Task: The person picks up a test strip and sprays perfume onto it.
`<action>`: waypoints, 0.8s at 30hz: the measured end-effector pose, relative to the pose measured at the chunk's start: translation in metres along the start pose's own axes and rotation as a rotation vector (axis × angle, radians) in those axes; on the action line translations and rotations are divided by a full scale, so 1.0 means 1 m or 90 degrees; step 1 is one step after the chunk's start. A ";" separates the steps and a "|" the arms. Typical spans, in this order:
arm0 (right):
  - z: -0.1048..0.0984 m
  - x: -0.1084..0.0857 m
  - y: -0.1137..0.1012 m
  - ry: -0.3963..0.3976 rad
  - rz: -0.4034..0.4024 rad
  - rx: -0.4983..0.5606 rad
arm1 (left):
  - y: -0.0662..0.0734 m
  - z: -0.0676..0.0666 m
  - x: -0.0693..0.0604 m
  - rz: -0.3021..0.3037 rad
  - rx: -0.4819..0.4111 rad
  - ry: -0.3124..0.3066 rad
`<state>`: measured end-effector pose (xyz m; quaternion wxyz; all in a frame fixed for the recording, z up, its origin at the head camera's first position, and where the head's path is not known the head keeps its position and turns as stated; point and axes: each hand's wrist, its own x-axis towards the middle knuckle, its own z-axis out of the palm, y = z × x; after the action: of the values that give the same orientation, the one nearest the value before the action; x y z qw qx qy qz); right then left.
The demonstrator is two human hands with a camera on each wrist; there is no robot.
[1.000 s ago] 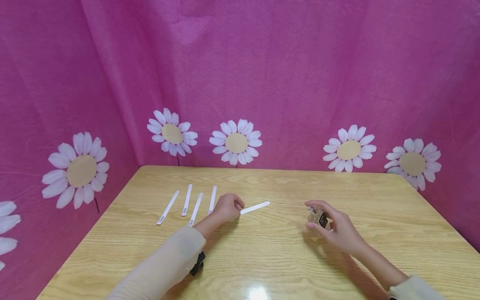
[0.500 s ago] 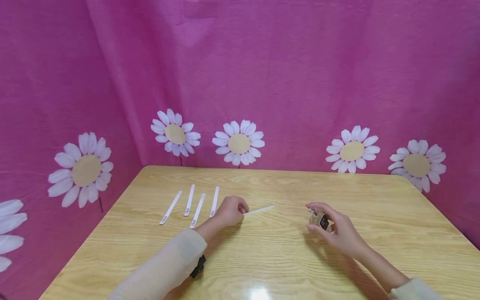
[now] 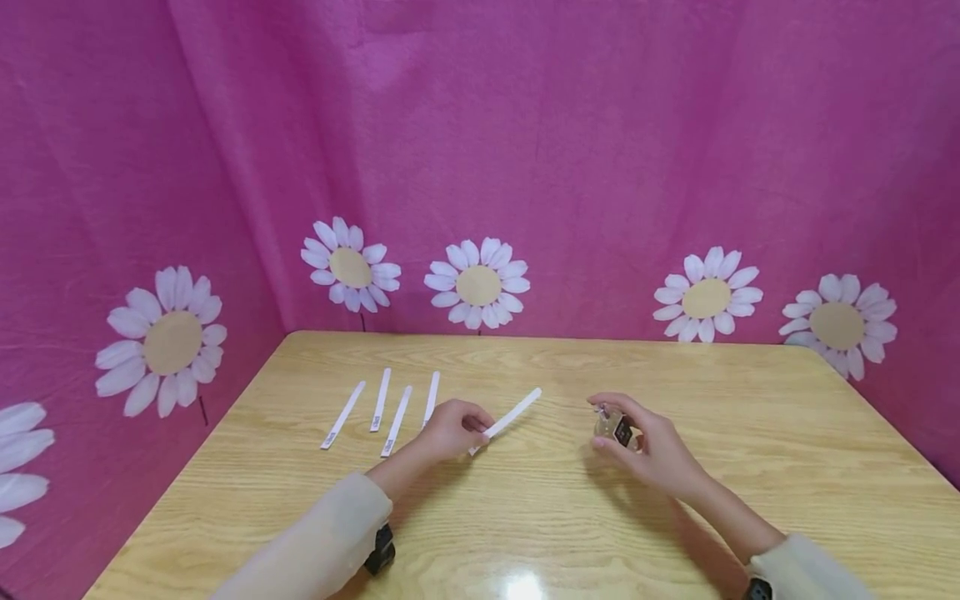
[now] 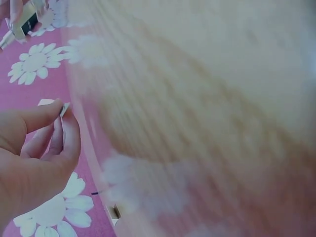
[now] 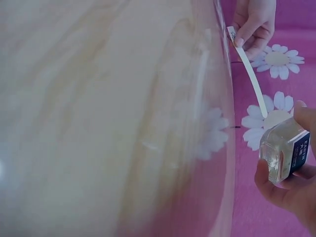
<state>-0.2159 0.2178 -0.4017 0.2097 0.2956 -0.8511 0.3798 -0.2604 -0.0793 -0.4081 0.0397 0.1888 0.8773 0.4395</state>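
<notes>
In the head view, my left hand pinches a white paper perfume test strip between thumb and fingers near its printed end. The strip slants up and to the right, its rounded tip free. Across from it, my right hand grips a small clear glass perfume bottle with a dark label, its spray nozzle towards the left. The right wrist view shows the bottle between thumb and fingers, and the strip a little apart from it. In the left wrist view, only the strip's end shows at the fingertips.
Several more white strips lie on the wooden table left of my left hand, such as the leftmost strip. A pink curtain with daisies stands behind the table and along its left side.
My right hand has moved left with the bottle, closer to the strip. My left hand has turned the strip, so its tip points higher and its printed end now shows below the fingers.
</notes>
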 end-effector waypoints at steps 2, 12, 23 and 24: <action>0.003 0.004 -0.001 0.004 -0.001 -0.001 | 0.003 -0.002 -0.003 -0.019 -0.025 -0.001; 0.018 0.028 -0.013 0.044 0.010 -0.012 | 0.018 -0.002 -0.010 -0.114 -0.201 -0.002; 0.022 0.036 -0.026 0.094 0.012 -0.028 | 0.025 -0.004 -0.016 -0.119 -0.230 -0.003; 0.023 0.035 -0.027 0.095 0.012 -0.021 | 0.025 -0.004 -0.017 -0.118 -0.228 -0.003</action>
<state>-0.2265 0.1740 -0.3816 0.2741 0.2548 -0.8420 0.3885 -0.2382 -0.0746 -0.3877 0.1147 0.0978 0.7986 0.5826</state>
